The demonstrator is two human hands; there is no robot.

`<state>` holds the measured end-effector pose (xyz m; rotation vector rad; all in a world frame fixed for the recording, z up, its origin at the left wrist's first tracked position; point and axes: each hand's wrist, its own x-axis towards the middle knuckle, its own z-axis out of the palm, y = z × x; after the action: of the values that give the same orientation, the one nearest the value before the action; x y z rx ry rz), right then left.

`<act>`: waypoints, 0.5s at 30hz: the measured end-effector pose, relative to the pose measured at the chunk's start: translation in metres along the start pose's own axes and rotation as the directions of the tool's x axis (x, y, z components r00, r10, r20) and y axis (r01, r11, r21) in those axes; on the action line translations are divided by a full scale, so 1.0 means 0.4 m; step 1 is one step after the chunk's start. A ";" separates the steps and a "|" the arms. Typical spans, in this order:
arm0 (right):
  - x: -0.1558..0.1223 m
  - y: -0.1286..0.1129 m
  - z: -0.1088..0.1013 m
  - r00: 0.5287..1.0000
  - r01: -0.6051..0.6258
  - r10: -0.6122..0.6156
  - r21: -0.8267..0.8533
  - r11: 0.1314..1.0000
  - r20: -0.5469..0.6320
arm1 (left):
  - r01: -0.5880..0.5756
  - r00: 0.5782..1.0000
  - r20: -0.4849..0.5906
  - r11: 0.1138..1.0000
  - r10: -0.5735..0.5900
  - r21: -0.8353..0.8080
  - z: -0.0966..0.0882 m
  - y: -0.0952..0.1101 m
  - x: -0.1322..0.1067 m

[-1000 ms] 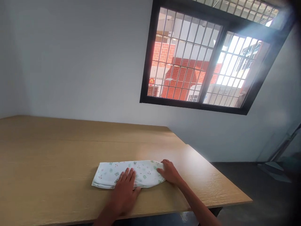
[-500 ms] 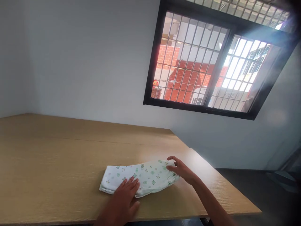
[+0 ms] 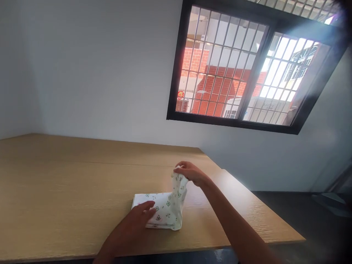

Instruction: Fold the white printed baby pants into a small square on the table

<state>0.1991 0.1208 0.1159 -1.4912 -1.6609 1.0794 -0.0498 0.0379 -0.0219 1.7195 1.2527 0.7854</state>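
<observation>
A white baby garment [image 3: 165, 210] with a small green animal print lies folded on the wooden table, in front of me. Its right end stands up off the tabletop, bunched in my right hand [image 3: 189, 172], whose fingers are pinched on that edge. My left hand [image 3: 141, 217] is over the flat left part, fingers stretched out and apart, hiding some of the cloth. Whether those fingertips press on the fabric or hover just above it, I cannot tell.
The pale wooden table [image 3: 68, 190] runs back to a grey wall [image 3: 104, 73]. Its right edge slants away beside my right forearm, with dark floor [image 3: 277, 207] beyond. A barred window [image 3: 233, 69] is set in the wall above.
My right hand has closed on the garment's right end and lifted it up and to the left, folding it upward. My left hand has shifted slightly left, its fingers no longer flat.
</observation>
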 end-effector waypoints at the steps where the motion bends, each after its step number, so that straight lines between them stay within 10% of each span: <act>1: 0.010 -0.012 0.035 1.000 0.005 -0.005 -0.022 1.000 -0.019 | 0.043 0.999 0.005 0.977 -0.043 -0.210 -0.017 -0.008 0.020; 4: 0.034 -0.032 0.141 0.999 0.019 -0.023 -0.087 0.996 -0.040 | 0.164 0.986 0.069 0.822 -0.151 -0.546 -0.060 -0.032 0.070; 15: 0.059 0.029 0.378 0.984 0.122 -0.154 -0.302 0.946 -0.084 | 0.163 0.985 0.096 0.628 -0.140 -0.761 -0.076 -0.078 0.087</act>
<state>0.0682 0.1212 0.0361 -1.5576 -1.8812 0.6848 -0.0784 0.0837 -0.0359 0.8961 0.8246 0.9998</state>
